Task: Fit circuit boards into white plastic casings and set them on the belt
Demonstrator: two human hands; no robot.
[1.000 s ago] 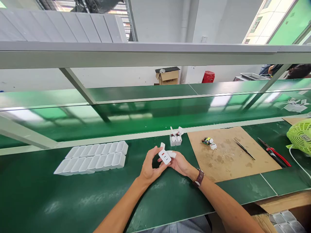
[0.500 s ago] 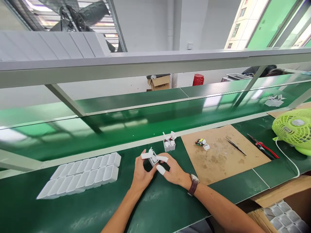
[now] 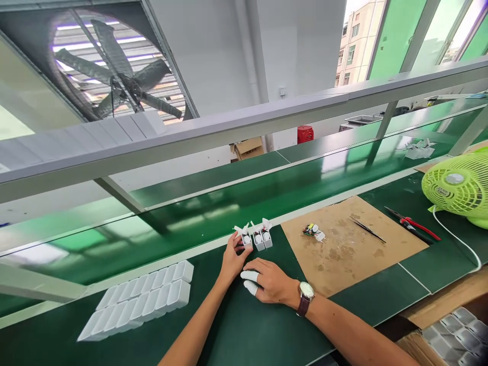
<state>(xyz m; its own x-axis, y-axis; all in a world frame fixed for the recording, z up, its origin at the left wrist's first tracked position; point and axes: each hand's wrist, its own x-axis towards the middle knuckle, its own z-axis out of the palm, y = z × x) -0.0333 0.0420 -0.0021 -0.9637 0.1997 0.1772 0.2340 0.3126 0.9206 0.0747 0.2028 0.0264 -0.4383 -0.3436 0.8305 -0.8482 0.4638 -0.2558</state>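
Green workbench point(image 3: 267, 330), lower frame: at centre, my left hand point(image 3: 231, 262) pinches a white casing point(image 3: 247, 241); just below right, my right hand point(image 3: 272, 282), fingers loosely parted.

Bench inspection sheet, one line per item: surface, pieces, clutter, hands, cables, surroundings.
Surface: green tabletop; stained brown sheet at right.
Pieces: open white case at the left hand; two more open cases to its right.
Clutter: two rows of white shells at left; circuit board and tweezers on the sheet; pliers beside it.
Hands: left hand grips the single case; right hand apart from it, white finger covers on, nothing seen held.
Cables: white cord from green fan toward the tabletop edge.
Surroundings: wall fan, red stool, carton of grey pieces at lower right.
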